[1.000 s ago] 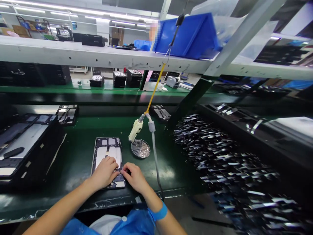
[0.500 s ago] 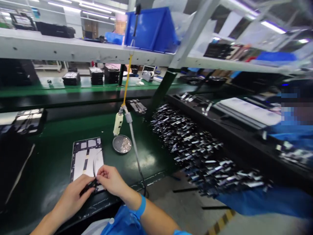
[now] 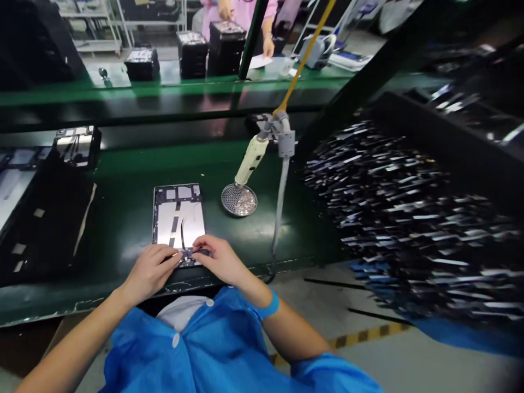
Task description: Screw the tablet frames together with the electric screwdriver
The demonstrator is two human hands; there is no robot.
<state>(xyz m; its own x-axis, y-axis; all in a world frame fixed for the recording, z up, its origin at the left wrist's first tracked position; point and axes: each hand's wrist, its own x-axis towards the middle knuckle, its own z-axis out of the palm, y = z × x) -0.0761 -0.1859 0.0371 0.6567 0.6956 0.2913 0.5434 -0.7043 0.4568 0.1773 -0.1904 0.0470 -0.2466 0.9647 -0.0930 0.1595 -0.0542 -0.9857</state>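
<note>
An opened tablet (image 3: 199, 224) lies on the green bench, its silver battery area and black frame facing up. At its near end is a small circuit board (image 3: 187, 255), from which a thin black flex cable (image 3: 182, 233) curves upward. My left hand (image 3: 151, 271) holds the board's left side with its fingers closed. On the other side, my right hand (image 3: 221, 261) pinches the board's right end; its fingertips partly cover the grip. Beyond and to the right, a pale electric screwdriver (image 3: 251, 159) hangs above a round dish of small screws (image 3: 246, 202).
A yellow cord (image 3: 307, 57) and a grey hose (image 3: 279, 210) rise near the screwdriver. At right is a dense mass of dark, shiny strips (image 3: 409, 218). Black foam (image 3: 49, 218) and stacked tablet parts (image 3: 77, 147) lie left. Across the bench, a person in pink (image 3: 254, 13) handles paper.
The view has tilted down and shifted. My hands have moved apart: my right hand has left the upright flex cable and now grips the board's right end.
</note>
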